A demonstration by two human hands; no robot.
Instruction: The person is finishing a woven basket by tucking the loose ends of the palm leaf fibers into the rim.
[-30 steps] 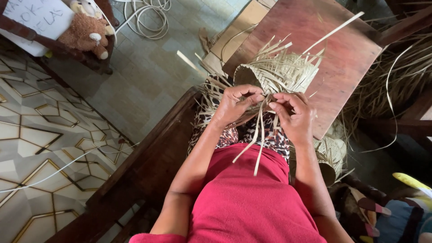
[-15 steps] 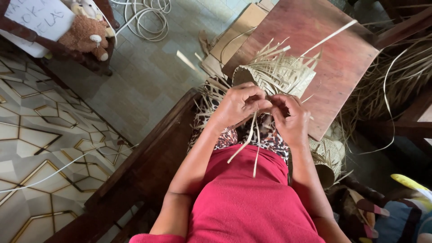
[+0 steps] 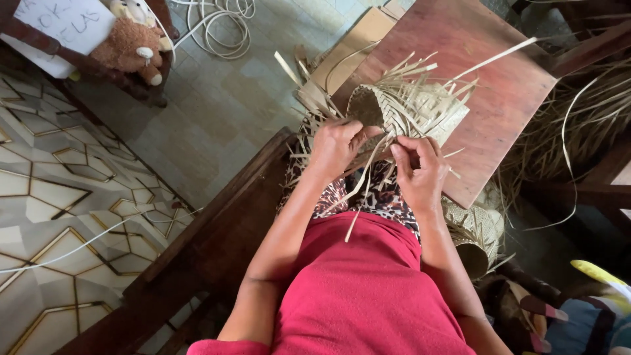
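A half-woven basket of pale dried palm strips (image 3: pixel 401 108) lies on a reddish wooden board (image 3: pixel 486 79) in front of me, with loose strip ends sticking out all round. My left hand (image 3: pixel 336 146) grips the near edge of the weave with its fingers closed on strips. My right hand (image 3: pixel 417 172) pinches loose strips (image 3: pixel 360 187) that hang down toward my lap. Both hands are close together at the basket's near rim.
A dark wooden bench rail (image 3: pixel 217 223) runs at my left. A finished woven piece (image 3: pixel 474 236) lies by my right knee. Dried palm fibre (image 3: pixel 578 125) is piled at the right. A teddy bear (image 3: pixel 135 43), a white sign and coiled white cord (image 3: pixel 217 26) sit on the tiled floor.
The basket has been turned so its open mouth shows at the left. Both hands have shifted slightly along the near rim, still working the strips.
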